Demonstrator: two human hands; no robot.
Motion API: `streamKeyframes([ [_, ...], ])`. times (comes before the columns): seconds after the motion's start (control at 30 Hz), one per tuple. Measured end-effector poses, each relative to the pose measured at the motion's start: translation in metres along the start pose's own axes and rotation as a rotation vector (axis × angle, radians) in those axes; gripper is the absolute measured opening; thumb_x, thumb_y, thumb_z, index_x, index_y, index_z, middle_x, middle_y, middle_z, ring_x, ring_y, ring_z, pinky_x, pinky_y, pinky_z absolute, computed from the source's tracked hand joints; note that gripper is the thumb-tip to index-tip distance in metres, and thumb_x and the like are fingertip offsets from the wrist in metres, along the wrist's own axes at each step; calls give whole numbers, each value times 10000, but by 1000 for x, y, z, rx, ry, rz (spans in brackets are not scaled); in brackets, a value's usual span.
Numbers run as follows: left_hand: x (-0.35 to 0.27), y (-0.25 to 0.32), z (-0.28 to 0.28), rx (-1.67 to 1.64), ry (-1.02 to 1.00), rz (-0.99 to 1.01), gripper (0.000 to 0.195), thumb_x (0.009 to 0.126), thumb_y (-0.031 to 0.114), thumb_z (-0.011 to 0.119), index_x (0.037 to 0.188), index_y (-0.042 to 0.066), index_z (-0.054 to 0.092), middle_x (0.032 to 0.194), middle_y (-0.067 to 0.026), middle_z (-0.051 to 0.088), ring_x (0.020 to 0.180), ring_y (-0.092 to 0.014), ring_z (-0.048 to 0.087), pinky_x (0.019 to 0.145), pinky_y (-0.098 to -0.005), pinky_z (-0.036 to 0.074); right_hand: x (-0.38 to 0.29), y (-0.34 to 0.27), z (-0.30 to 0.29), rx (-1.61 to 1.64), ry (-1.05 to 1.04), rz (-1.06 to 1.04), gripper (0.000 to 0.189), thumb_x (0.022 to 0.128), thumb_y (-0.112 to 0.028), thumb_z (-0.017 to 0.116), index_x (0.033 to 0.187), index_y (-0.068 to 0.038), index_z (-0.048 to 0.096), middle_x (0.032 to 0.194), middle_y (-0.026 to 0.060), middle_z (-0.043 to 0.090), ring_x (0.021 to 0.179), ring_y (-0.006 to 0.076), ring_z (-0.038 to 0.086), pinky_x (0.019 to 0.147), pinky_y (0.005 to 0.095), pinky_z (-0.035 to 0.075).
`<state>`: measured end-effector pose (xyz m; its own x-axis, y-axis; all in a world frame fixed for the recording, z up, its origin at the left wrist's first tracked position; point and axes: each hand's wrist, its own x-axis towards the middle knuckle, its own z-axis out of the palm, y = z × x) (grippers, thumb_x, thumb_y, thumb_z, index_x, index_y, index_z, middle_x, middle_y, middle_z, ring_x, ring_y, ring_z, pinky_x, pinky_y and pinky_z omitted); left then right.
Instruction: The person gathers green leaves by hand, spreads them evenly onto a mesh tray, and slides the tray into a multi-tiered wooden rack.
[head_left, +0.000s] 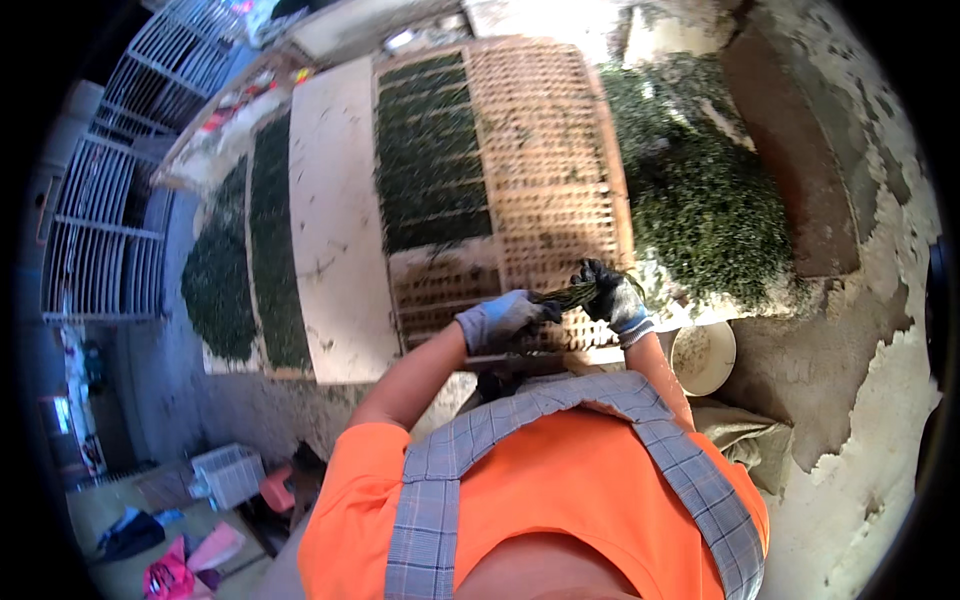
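Both my hands wear dirty gloves and meet over the near part of a slotted wooden board (547, 150). My left hand (510, 319) grips one end of a bundle of thin green plant stems (566, 297). At the other end my right hand (611, 296) has its blackened fingers around the stems, and a few loop out beside it. Left of the slotted board, dark green plant material (431, 157) lies in packed rows, with a bare slotted strip (446, 289) nearer me. A pale flat board (337, 225) lies further left.
A large heap of green cuttings (705, 202) lies right of the board, another heap (217, 277) at the far left. A white bucket (703, 358) stands near my right arm, above a cloth sack (761, 450). Metal racks (109, 225) and a plastic crate (229, 472) are at left.
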<state>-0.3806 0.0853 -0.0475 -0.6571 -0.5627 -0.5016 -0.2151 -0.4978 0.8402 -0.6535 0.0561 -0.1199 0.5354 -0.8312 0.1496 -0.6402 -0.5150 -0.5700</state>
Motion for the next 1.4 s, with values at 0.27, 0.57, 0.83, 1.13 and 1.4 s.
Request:
streamKeyframes([
  [0.27,-236,-14,-179,289,391,-279,293,892,207,670,1132,42,711,849,13,664,690,-65,561,606,-259,482,110,-164,76,1460,-160,802,428,937,-187,680,1322,-51,553,1149,73,651,952,166,661,791,294,578],
  [0.57,-179,-91,-165,1039,1437,-2,532,938,363,527,1414,126,495,1471,-163,457,1353,-375,415,1139,-507,290,126,-177,116,-181,-107,692,389,753,-333,762,1038,-76,703,1011,141,727,913,319,706,821,415,562],
  [0.83,-139,-111,-136,1467,1353,-67,666,893,340,555,1518,204,369,1547,-88,385,1411,-368,342,1169,-565,181,56,-34,86,1127,129,671,439,944,-341,645,1278,-68,565,1088,95,686,769,200,681,678,328,565],
  [1.13,-120,-93,-102,810,1582,375,102,819,206,680,844,110,654,879,-157,633,851,-356,601,778,-430,492,70,-102,30,1398,-272,824,455,988,-361,590,1281,-14,570,1146,149,698,965,230,703,809,313,581],
  [1.4,21,-114,-79,690,755,-195,353,973,338,588,858,34,725,732,-150,695,614,-152,604,600,-331,474,122,-39,-56,975,97,786,308,957,-112,615,1249,-14,620,1006,45,696,791,97,627,652,238,508],
])
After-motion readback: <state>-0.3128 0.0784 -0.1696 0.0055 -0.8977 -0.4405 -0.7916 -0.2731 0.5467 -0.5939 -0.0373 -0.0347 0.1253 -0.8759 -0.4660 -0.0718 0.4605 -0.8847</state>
